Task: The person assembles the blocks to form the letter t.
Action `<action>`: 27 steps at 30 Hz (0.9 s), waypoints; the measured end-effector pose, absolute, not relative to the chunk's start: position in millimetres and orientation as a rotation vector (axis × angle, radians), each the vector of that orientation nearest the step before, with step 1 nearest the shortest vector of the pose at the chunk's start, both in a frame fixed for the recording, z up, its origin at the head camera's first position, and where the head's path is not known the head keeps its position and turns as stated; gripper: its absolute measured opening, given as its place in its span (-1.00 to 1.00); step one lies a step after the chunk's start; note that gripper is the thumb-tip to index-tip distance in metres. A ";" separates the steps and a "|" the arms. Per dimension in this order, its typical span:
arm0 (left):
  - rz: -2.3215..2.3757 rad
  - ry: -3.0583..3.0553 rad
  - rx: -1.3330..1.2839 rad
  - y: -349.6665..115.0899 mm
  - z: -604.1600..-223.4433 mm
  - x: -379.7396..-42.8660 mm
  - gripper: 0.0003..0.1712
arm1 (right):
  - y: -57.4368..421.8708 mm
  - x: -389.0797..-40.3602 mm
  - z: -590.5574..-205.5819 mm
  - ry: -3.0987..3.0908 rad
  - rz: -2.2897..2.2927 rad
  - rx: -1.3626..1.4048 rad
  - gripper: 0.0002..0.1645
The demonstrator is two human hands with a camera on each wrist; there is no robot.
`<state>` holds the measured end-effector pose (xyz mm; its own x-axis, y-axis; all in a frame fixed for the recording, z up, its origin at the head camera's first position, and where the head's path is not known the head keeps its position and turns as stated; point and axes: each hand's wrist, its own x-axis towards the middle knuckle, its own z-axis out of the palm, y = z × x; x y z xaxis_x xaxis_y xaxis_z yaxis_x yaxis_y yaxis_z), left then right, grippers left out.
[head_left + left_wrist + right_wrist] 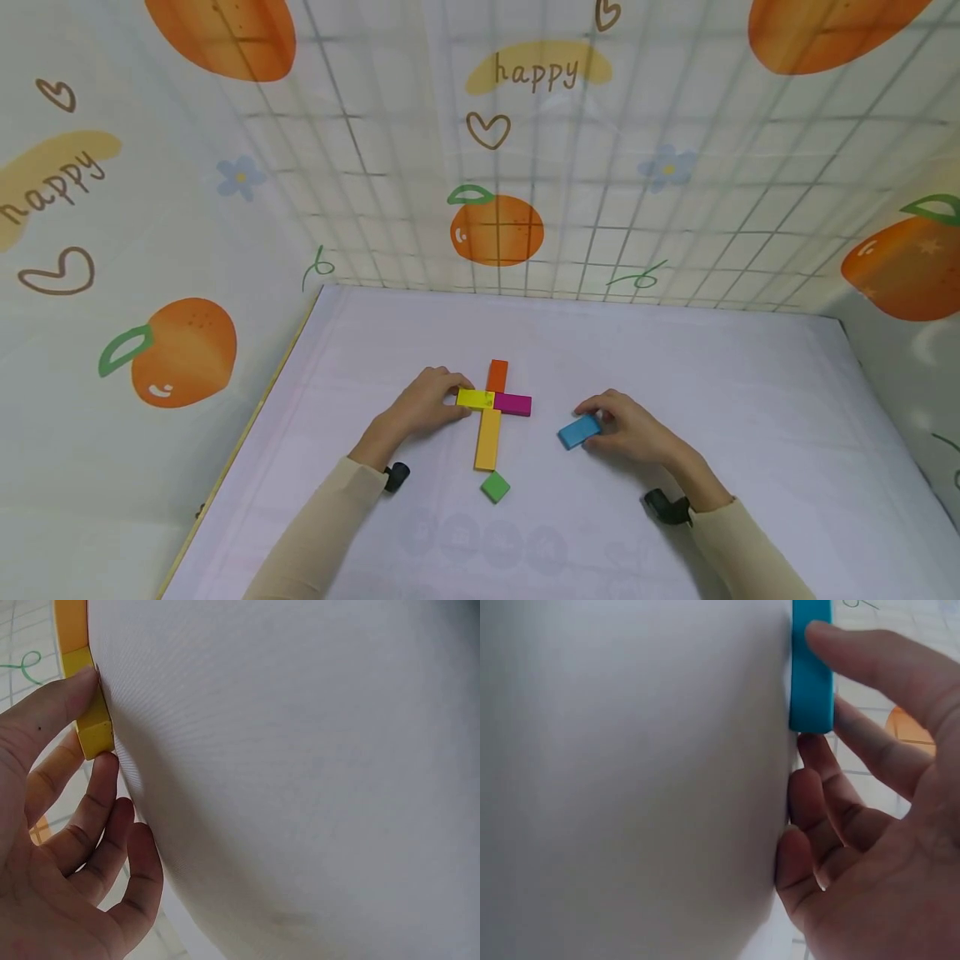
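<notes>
Between the thumb and fingers of my left hand is a yellow block, lying flat at the left of a cross of blocks. An orange block forms the top arm, a magenta block the right arm, and a long amber block the lower one. Just below the amber block lies a green square block, turned like a diamond. To the right, apart from the cross, my right hand pinches a blue block that sits slantwise. The right wrist view shows the thumb on the blue block.
A white-covered table carries the blocks, with its yellowish edge on the left. A curtain printed with oranges hangs behind and at both sides. Dark wrist cameras are strapped on both wrists.
</notes>
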<state>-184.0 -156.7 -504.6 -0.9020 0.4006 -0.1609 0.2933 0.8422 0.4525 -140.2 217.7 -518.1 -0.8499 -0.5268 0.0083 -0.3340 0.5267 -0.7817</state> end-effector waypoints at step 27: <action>0.644 2.764 0.563 -158.2 -505.0 -184.8 -0.60 | 213.6 -138.3 -515.6 2.540 -1.191 -0.707 -0.58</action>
<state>-184.8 -158.2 -505.0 -0.8949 0.4206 -0.1490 0.3114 0.8278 0.4667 -138.3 213.6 -515.6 -0.8516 -0.5240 -0.0176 -0.3214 0.5484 -0.7720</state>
